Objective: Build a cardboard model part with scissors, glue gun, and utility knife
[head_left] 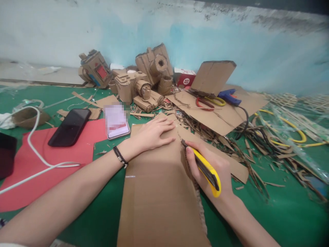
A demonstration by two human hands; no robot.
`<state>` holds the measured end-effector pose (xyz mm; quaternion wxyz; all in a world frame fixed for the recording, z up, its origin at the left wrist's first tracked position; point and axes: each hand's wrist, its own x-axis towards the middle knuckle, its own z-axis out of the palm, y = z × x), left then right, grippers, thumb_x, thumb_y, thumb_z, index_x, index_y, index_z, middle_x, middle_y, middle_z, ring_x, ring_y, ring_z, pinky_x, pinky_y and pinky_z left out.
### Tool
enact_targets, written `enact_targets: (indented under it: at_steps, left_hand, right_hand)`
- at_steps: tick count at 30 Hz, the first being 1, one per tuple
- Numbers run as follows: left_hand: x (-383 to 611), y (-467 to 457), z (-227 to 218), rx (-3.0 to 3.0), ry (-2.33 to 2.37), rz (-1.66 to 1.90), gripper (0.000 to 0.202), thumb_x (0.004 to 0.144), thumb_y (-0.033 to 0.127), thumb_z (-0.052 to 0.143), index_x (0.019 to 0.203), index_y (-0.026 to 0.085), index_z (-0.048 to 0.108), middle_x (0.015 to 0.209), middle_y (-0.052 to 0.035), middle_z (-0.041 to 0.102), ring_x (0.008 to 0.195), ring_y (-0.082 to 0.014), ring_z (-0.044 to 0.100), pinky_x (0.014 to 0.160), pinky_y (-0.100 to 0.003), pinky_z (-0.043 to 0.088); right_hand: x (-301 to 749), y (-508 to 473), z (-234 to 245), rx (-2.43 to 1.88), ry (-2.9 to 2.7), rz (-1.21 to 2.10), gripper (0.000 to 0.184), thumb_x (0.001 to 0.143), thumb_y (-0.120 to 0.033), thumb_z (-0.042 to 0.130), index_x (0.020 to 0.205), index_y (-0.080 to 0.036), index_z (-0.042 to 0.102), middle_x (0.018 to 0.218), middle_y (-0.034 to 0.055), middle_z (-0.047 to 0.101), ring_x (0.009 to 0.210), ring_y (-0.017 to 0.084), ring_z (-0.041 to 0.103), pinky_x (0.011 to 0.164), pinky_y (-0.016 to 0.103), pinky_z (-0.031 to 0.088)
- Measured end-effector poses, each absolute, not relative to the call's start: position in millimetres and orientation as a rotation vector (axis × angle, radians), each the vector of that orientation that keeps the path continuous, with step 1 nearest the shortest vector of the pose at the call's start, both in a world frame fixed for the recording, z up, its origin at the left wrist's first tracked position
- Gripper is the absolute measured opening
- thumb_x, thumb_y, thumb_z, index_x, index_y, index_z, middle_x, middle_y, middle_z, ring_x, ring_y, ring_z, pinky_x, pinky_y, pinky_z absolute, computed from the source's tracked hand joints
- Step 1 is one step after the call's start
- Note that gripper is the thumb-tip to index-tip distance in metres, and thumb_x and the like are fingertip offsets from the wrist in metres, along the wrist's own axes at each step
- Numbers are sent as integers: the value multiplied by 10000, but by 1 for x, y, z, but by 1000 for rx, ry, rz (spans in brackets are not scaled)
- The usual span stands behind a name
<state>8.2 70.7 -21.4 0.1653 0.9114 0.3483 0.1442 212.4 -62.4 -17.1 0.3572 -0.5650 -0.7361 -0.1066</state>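
A long brown cardboard sheet [159, 199] lies on the green table in front of me, its right edge ragged. My left hand [154, 133] rests flat on the upper part of the sheet, fingers stretched out and slightly apart. In my right hand [210, 164] is a yellow and black utility knife [207, 169], its front end pointing away at the right edge of the cardboard. The tip appears to touch the sheet; the blade itself is hard to make out. Beyond the knife, a narrower cardboard strip [233, 164] runs off to the right.
Cardboard camera models [144, 82] stand by the wall. A black phone [70, 127] lies on red paper [59, 157], beside a lit phone [118, 132] and a white cable [38, 154]. To the right are scissors [205, 103], a blue glue gun [231, 97] and cardboard scraps [252, 157].
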Motion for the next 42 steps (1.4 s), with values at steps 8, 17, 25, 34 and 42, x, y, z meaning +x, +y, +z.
enact_targets:
  at_steps: [8,17,25,34,42]
  left_hand:
    - [8,71,-24,2592,1006,424,617,1055,552,616,1565,205,631,1684,-86,568,1640,-322,414,1385,-488,265]
    - [8,71,-23,2582,1007,412,616,1053,547,621,1562,200,633,1691,-91,561,1644,-323,406,1384,-477,263]
    - [8,70,-20,2593,1011,385,610,1065,544,601,1570,203,627,1707,-78,539,1651,-321,393,1387,-485,252]
    - [9,71,-22,2596,1006,376,609,1065,532,604,1571,193,624,1710,-90,533,1656,-328,383,1387,-498,247]
    - [8,70,-23,2584,1002,397,593,1058,535,610,1563,225,635,1713,-82,528,1658,-330,380,1392,-512,242]
  right_hand:
    - [211,-58,-19,-1490,-1816,-110,258,1109,-335,557,1059,-226,786,949,66,874,763,238,833,685,322,614]
    - [214,-75,-18,-1453,-1888,-189,230,1098,-285,575,1092,-185,782,922,76,869,716,224,824,684,298,629]
    - [213,-80,-17,-1450,-1885,-193,242,1113,-294,554,1074,-190,770,856,55,849,648,201,792,663,293,619]
    - [211,-97,-18,-1481,-1881,-181,262,1120,-294,544,1085,-179,777,898,61,859,707,199,822,750,275,644]
    - [211,-110,-20,-1436,-1885,-192,191,1098,-269,566,1113,-208,746,941,57,865,754,204,840,740,263,655]
